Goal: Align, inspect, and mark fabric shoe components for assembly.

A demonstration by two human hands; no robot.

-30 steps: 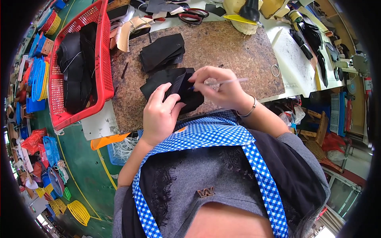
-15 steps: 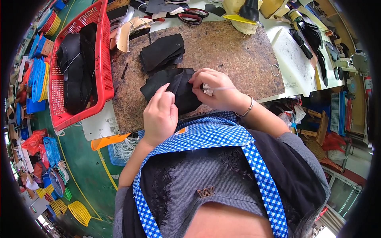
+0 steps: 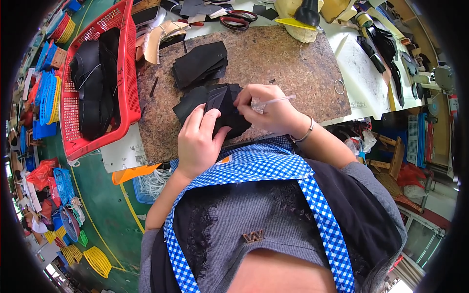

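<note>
Black flat pieces (image 3: 222, 100), which look like cut leather or fabric, lie in a loose pile on a speckled brown board (image 3: 293, 63) in front of me. My left hand (image 3: 198, 139) grips the near left edge of the top piece, with the thumb bent in toward it. Between the fingers of my right hand (image 3: 271, 110) is a slim clear pen (image 3: 281, 99), its back end sticking out to the right. The right fingertips rest at the pile's right side; the pen's tip is hidden behind them. Another stack of black pieces (image 3: 200, 63) sits just beyond.
At the left stands a red plastic basket (image 3: 128, 97) holding black pieces. Scissors (image 3: 237, 20) and a tan curved piece (image 3: 155, 41) lie past the board's far edge. A black and yellow object (image 3: 308, 14) stands at the far right, and a ring (image 3: 339, 86) lies on the board.
My left hand has closed on the top black piece, which now angles differently. The right hand has shifted slightly, and the pen's back end has tipped upward.
</note>
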